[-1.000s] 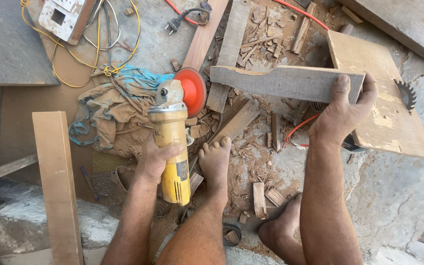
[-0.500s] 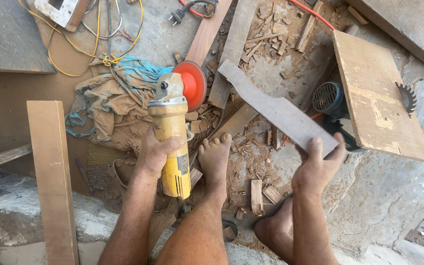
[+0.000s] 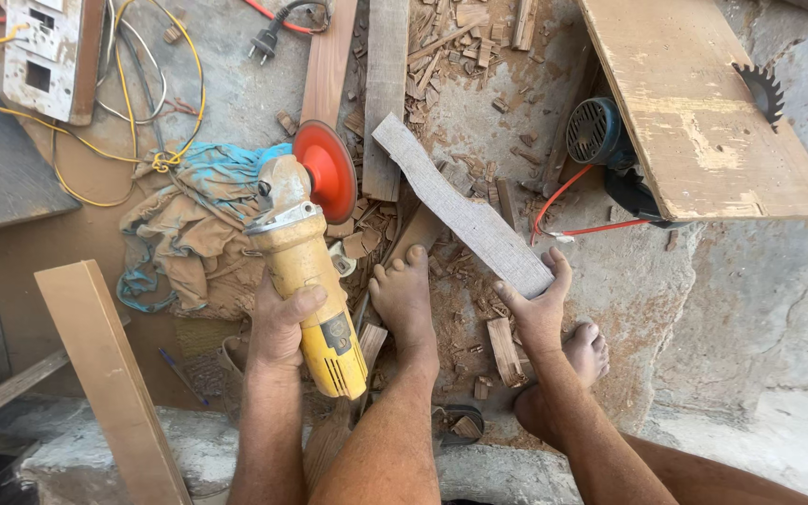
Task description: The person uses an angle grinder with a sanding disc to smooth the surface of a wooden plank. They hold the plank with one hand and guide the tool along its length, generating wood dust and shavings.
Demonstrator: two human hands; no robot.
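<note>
My left hand (image 3: 280, 323) grips the body of a yellow angle grinder (image 3: 309, 281). Its red disc (image 3: 326, 171) points away from me, above a heap of cloth. My right hand (image 3: 537, 309) holds the near end of a grey, wavy-edged wooden plank (image 3: 460, 208). The plank runs diagonally up and left toward the disc, its far end a little to the right of it. My bare left foot (image 3: 406, 297) rests between the grinder and the plank. The toes of my right foot (image 3: 587, 344) show beside my right wrist.
Wood chips and offcuts litter the ground. Two boards (image 3: 359, 84) lie upright behind the disc. A table saw board (image 3: 694, 112) with a blade (image 3: 761, 89) and a blue motor (image 3: 596, 131) lies at the right. Yellow cables (image 3: 133, 103), a socket box (image 3: 49, 56) and a timber (image 3: 105, 374) lie at the left.
My right hand has drawn the plank from the saw board toward me and swung it from lying crosswise to a diagonal. The grinder stays in my left hand, nearly unmoved.
</note>
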